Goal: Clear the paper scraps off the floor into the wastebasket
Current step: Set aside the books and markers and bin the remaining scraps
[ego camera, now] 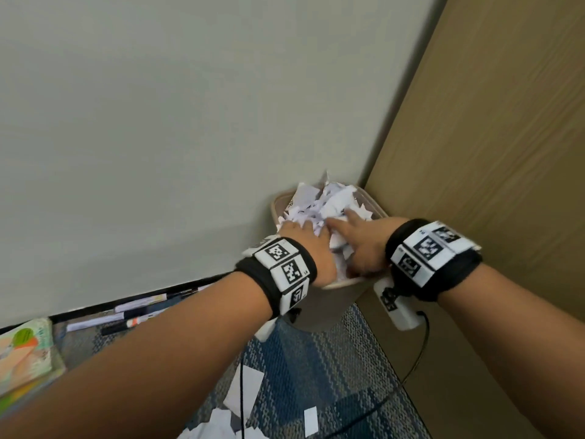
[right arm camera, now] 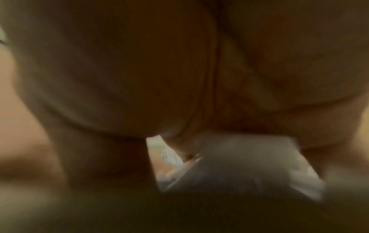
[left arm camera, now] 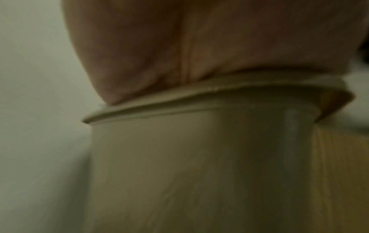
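**Flat hands press paper heap into wastebasket**

Both hands lie palm-down with fingers straight on the heap of torn paper, pressing rather than grasping anything. The left hand (ego camera: 308, 248) covers the heap's near-left part, and the right hand (ego camera: 361, 245) sits just beside it, its fingers (ego camera: 351, 217) reaching further across the pile. Each wrist wears a black band carrying white squares with black coded markings.

The paper scraps (ego camera: 319, 201) fill the beige wastebasket (ego camera: 342, 299) and rise above its rim in a crumpled white mound. In the left wrist view the heel of the left hand rests on the wastebasket's rim (left arm camera: 199, 96), with the bin's smooth wall below. The right wrist view is dark and blurred; only a pale scrap shows under the palm.

The wastebasket stands in the corner where a pale wall (ego camera: 158, 122) meets a wood-grain panel (ego camera: 506, 137). More loose scraps (ego camera: 243, 391) lie on the blue patterned carpet (ego camera: 300, 375) in front of the wastebasket. Left of the wastebasket, pens and markers (ego camera: 126, 318) line the wall's base, with a stack of coloured books (ego camera: 25, 353) beyond them. A white device with a black cable (ego camera: 399, 308) hangs beneath the right wrist.
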Available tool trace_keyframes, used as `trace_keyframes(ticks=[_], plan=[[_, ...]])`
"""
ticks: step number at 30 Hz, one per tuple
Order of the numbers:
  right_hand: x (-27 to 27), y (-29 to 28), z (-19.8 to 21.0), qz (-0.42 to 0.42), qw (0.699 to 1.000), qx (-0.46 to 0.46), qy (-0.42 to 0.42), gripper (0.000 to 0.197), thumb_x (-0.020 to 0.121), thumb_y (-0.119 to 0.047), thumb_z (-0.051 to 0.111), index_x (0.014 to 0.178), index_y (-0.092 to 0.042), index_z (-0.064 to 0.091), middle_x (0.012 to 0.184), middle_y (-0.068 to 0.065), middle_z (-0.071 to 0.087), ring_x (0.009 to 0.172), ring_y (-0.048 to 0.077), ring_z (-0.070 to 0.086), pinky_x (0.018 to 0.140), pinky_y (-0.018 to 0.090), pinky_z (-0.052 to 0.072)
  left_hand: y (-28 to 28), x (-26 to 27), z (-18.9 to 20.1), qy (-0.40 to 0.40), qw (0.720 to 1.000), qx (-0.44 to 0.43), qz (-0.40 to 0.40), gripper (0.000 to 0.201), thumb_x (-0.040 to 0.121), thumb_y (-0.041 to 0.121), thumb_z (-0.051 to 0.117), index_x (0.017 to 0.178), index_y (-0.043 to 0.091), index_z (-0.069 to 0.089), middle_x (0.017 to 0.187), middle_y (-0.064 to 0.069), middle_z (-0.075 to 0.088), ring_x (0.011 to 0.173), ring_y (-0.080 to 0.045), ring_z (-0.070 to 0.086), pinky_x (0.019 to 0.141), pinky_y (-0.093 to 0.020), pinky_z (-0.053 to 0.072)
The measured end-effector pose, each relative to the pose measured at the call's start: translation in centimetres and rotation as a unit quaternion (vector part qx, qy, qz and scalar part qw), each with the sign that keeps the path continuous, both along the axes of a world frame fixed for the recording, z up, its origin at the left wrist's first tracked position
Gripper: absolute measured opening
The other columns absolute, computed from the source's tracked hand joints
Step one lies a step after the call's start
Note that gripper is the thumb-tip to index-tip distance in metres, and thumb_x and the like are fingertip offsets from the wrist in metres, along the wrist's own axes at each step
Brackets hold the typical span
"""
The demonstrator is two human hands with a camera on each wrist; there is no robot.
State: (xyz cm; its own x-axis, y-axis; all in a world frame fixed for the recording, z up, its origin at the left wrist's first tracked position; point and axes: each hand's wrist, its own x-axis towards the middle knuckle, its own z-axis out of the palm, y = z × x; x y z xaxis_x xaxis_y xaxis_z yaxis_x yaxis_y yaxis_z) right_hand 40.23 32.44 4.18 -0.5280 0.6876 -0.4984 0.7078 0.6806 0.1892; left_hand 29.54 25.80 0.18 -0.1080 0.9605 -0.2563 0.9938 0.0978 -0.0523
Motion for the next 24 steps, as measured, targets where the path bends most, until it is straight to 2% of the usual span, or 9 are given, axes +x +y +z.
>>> trace_keyframes(ticks=[3,5,7,10,13,15,16,20,24], plan=[[-0.6,-0.1,-2.4,-0.005,1.000,-0.017,-0.010,0.082,0.091,-0.039,0.051,0.154,-0.031,-0.002,0.161,0.017,0.008,0.138,0.039,0.035,0.113,0.045,0.031,1.2,1.6,-0.1,-0.002,0.997,-0.075,0.009,0.074,0.095,0.041,0.042,0.152,0.009,0.007,0.157,-0.017,0.014,0.144,-0.033,0.017,0.116,-0.049,0.021],[-1.0,0.3,-2.8,0.008,1.000,-0.018,-0.005,0.079,0.090,-0.041,0.052,0.154,-0.026,0.008,0.157,0.016,0.023,0.140,0.036,0.033,0.115,0.045,0.028,1.8,1.6,-0.1,-0.017,0.995,-0.094,-0.015,0.062,0.097,0.030,0.043,0.148,0.002,0.024,0.152,-0.020,0.028,0.139,-0.034,0.029,0.112,-0.044,0.028],[-1.1,0.8,-3.4,0.010,1.000,-0.019,-0.007,0.073,0.092,-0.045,0.050,0.154,-0.024,0.016,0.157,0.013,0.028,0.142,0.032,0.030,0.117,0.044,0.024,2.0,1.3,-0.4,-0.024,0.993,-0.103,-0.047,0.050,0.098,0.025,0.038,0.143,0.003,0.036,0.145,-0.019,0.040,0.133,-0.032,0.039,0.108,-0.041,0.032],[-1.6,0.8,-4.1,-0.009,0.998,-0.046,-0.044,0.071,0.094,-0.048,0.047,0.153,-0.022,0.017,0.155,0.012,0.032,0.141,0.033,0.033,0.116,0.045,0.027,1.4,0.9,-0.7,-0.018,0.992,-0.114,-0.057,0.044,0.098,0.025,0.039,0.139,0.007,0.044,0.142,-0.016,0.045,0.129,-0.030,0.043,0.108,-0.041,0.034],[-2.1,0.2,-3.6,-0.014,0.997,-0.061,-0.048,0.059,0.097,-0.038,0.048,0.149,-0.016,0.031,0.151,0.013,0.039,0.137,0.031,0.038,0.114,0.042,0.029,1.0,0.6,-0.2,-0.052,0.996,-0.043,-0.063,0.032,0.092,0.024,0.049,0.120,0.013,0.059,0.122,-0.009,0.060,0.108,-0.026,0.057,0.090,-0.035,0.046],[-1.8,-0.1,-2.9,-0.004,0.998,-0.053,-0.035,0.051,0.095,-0.034,0.049,0.143,-0.017,0.042,0.146,0.013,0.046,0.133,0.030,0.043,0.112,0.040,0.033,0.7,0.5,0.4,-0.074,0.995,0.025,-0.058,0.021,0.089,0.025,0.053,0.103,0.015,0.064,0.108,-0.007,0.065,0.090,-0.024,0.060,0.074,-0.033,0.048],[-1.5,-0.1,-2.5,-0.006,0.999,-0.046,-0.024,0.051,0.093,-0.031,0.051,0.141,-0.019,0.043,0.142,0.013,0.050,0.129,0.030,0.047,0.109,0.040,0.036,0.4,0.4,0.8,-0.085,0.993,0.061,-0.055,0.018,0.088,0.027,0.054,0.098,0.015,0.064,0.106,-0.007,0.065,0.088,-0.024,0.060,0.072,-0.032,0.048],[-1.5,-0.4,0.5,-0.021,0.999,-0.043,-0.015,0.066,0.084,-0.028,0.064,0.142,-0.020,0.034,0.118,0.008,0.061,0.103,0.025,0.060,0.091,0.033,0.049,-0.3,-1.5,1.9,-0.155,0.973,0.158,-0.066,0.028,0.093,0.034,0.050,0.117,0.024,0.061,0.116,-0.004,0.062,0.105,-0.025,0.059,0.086,-0.038,0.050],[-2.6,-1.1,6.0,-0.015,1.000,0.004,0.008,0.075,0.080,-0.031,0.074,0.145,-0.024,0.037,0.135,0.006,0.054,0.111,0.024,0.055,0.088,0.030,0.045,-1.4,-4.4,4.4,-0.190,0.948,0.251,-0.055,0.025,0.094,0.031,0.049,0.110,0.025,0.067,0.110,-0.003,0.064,0.101,-0.027,0.060,0.087,-0.042,0.049]])
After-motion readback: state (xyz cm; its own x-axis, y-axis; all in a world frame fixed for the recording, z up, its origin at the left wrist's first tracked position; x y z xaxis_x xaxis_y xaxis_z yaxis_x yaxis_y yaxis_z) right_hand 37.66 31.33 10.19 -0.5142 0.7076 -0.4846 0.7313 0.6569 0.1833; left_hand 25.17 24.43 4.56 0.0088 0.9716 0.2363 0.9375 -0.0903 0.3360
